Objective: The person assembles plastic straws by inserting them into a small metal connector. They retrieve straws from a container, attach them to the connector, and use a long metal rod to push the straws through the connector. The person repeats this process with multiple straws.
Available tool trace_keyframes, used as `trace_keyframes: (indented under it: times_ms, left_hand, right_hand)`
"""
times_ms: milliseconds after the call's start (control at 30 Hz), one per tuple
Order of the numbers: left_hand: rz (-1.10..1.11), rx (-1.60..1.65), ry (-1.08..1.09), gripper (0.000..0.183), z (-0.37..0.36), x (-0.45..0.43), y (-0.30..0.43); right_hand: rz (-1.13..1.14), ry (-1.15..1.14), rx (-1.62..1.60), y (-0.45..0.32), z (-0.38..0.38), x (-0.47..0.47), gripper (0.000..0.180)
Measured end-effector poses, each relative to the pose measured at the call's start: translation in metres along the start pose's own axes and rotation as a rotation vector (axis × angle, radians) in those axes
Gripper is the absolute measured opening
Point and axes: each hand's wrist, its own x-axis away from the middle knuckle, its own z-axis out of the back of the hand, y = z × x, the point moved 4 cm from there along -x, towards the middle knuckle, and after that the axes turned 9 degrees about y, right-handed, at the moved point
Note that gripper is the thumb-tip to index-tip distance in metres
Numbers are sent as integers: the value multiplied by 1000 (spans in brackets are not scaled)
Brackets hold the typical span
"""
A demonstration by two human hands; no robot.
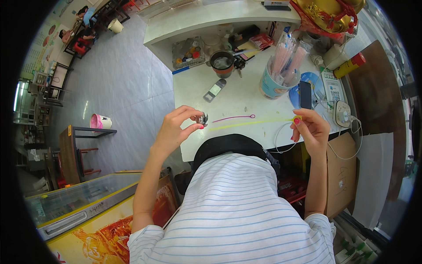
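Observation:
Between the thumb and fingers of my left hand (180, 127) is a small round object (201, 119), clear and dark metallic; its exact kind is hard to tell. My right hand (308, 128) pinches the yellow end of a long thin yellow strip (254, 123), which stretches left across the white counter (237, 105) towards my left hand. Just above the strip lies a shorter magenta strip (232, 117) with a small ring at its right end. Farther back on the counter rests a grey handheld device (214, 90) with a pale face.
A dark cup (222, 64), keys (240, 66) and a clear tray of small items (189, 54) stand at the back. To the right are a blue paper tub of wrapped straws (277, 82), a phone (305, 95), a power strip (342, 114) with white cables, and a yellow-red can (349, 66).

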Motion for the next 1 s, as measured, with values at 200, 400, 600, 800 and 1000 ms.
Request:
trace_keyframes:
  times_ms: [200,400,600,800,1000]
  left_hand:
    - [-1,299,31,31,4,6,1]
    - [12,400,34,32,4,4,0]
    - [-9,360,31,31,3,3,1]
    - [19,314,16,32,3,1,2]
    - [-28,288,36,28,1,0,4]
  right_hand:
    - [10,-94,-175,-11,3,4,15]
    - [350,-45,122,-41,-1,10,15]
    - [688,-3,390,-69,-8,12,15]
    - [624,7,307,-73,-19,14,16]
    - [655,-57,340,-69,-36,10,15]
